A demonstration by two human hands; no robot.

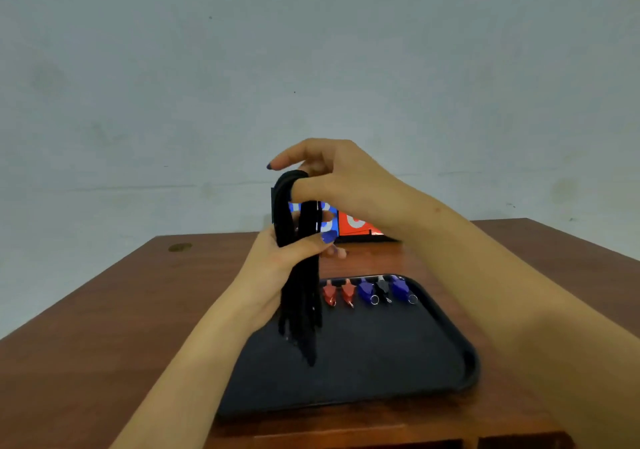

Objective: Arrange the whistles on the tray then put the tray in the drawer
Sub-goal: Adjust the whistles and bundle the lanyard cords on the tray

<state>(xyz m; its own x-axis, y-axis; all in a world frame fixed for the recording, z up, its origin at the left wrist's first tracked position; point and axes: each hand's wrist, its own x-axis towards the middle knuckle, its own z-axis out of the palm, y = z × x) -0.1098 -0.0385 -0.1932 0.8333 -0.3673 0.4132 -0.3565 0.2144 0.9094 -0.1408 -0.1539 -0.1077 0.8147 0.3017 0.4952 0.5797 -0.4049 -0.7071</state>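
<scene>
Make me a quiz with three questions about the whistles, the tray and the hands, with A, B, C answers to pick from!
1. Where do the whistles lie on the tray?
A. In a row along its far edge
B. In a heap at its near edge
C. Scattered all over it

2. How many red whistles are in the row?
A. None
B. Two
C. Six

3. What is the left hand doing?
A. Lying flat on the table
B. Pressing on the tray
C. Gripping a bunch of black cords

Answers:
1 A, they sit side by side at the tray's far edge.
2 B, two red ones lie left of two blue ones with a black one between those.
3 C, its thumb and fingers curl round the cords, while the right hand holds their looped top.
</scene>
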